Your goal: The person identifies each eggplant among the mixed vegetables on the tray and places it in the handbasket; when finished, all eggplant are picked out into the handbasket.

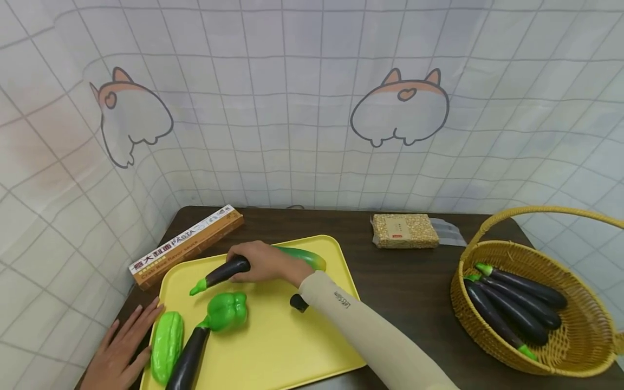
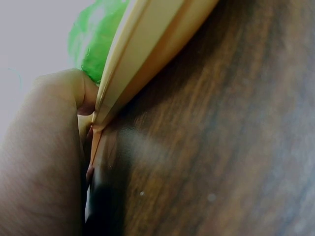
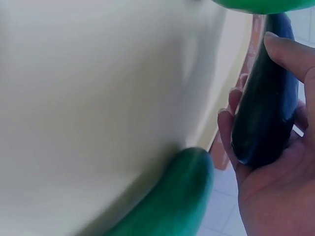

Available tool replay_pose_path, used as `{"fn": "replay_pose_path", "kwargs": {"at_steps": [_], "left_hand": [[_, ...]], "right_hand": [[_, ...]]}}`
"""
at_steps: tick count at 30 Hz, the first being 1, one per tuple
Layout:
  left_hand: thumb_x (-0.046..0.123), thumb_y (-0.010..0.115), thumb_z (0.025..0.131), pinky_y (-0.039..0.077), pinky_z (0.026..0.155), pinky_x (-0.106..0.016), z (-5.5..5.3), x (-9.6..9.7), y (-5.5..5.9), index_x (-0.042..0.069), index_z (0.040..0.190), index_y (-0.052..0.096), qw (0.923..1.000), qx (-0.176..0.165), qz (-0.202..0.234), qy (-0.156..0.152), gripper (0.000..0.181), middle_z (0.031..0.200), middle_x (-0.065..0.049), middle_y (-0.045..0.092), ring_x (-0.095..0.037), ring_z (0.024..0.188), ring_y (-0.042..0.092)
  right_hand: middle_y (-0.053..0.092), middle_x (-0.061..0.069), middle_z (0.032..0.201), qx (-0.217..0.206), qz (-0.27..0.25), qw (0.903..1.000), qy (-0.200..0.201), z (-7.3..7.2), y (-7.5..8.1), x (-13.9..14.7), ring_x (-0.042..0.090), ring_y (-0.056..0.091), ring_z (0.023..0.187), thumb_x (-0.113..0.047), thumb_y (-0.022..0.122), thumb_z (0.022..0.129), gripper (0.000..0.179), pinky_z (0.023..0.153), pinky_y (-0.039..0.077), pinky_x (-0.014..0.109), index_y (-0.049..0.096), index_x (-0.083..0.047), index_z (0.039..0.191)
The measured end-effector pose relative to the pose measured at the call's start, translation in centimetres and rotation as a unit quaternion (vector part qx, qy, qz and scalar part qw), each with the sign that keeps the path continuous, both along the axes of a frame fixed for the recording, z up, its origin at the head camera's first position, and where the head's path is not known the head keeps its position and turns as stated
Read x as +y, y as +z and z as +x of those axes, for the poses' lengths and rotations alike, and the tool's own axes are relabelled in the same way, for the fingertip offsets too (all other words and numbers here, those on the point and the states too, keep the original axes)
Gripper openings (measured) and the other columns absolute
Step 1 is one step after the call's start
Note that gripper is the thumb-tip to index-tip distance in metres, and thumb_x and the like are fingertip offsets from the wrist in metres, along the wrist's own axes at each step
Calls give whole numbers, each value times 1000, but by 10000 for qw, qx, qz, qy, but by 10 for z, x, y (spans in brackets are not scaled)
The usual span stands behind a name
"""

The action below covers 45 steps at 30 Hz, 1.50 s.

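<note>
My right hand grips an eggplant above the far left part of a yellow tray. Fingers and thumb wrap its dark body in the right wrist view, and its green stem end points left in the head view. My left hand lies at the tray's left edge with fingers extended, thumb against the rim. Beside it on the tray is a ridged light-green vegetable. Next to that lie another eggplant and a green bell pepper. A cucumber-like green vegetable is partly hidden behind my right wrist.
A dark rounded end shows beside the right sleeve, the remainder hidden. A pasta box lies along the tray's back left. Behind are a clear pack of pale grains and, at right, a handled wicker basket holding several eggplants.
</note>
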<state>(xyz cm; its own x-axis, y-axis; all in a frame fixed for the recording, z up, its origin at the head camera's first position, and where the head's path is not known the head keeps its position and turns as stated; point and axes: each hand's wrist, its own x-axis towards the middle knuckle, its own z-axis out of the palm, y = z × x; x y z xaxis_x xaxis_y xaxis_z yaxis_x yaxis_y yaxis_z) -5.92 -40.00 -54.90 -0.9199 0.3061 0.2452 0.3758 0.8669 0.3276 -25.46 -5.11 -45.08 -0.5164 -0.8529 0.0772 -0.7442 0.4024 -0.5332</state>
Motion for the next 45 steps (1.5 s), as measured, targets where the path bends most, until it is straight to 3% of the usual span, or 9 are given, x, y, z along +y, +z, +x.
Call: {"fn": "replay_pose_path", "kwargs": {"at_steps": [10,20,29,45], "left_hand": [[19,61,108,-15,122,-56,-1,2,-1,22,171,25,9999,63,-126,-18,73,176,4,15,-2,155,-3],[17,61,108,-15,120,-62,2,-6,1,21,171,24,10000,-9,-23,-33,73,176,3,14,0,155,-4],[20,62,107,-13,123,-56,1,-2,1,22,171,26,9999,77,-48,-57,73,176,1,17,-5,157,0],[21,58,110,-18,119,-62,1,-2,2,24,172,21,9998,-174,-71,32,72,177,6,10,-4,156,-6]], "right_hand": [[68,-4,117,308,-147,9994,-24,9,18,35,6,59,96,-33,75,101,38,84,46,20,69,-14,133],[68,-5,114,559,-329,9973,-334,16,30,69,9,58,92,-34,75,101,36,84,46,25,69,-15,132],[68,-3,120,484,-483,9953,-682,23,42,112,10,59,94,-35,74,102,38,82,49,29,68,-15,133],[68,-2,123,323,-827,9863,-1392,52,54,191,11,62,96,-34,75,101,42,81,54,34,66,-14,137]]}}
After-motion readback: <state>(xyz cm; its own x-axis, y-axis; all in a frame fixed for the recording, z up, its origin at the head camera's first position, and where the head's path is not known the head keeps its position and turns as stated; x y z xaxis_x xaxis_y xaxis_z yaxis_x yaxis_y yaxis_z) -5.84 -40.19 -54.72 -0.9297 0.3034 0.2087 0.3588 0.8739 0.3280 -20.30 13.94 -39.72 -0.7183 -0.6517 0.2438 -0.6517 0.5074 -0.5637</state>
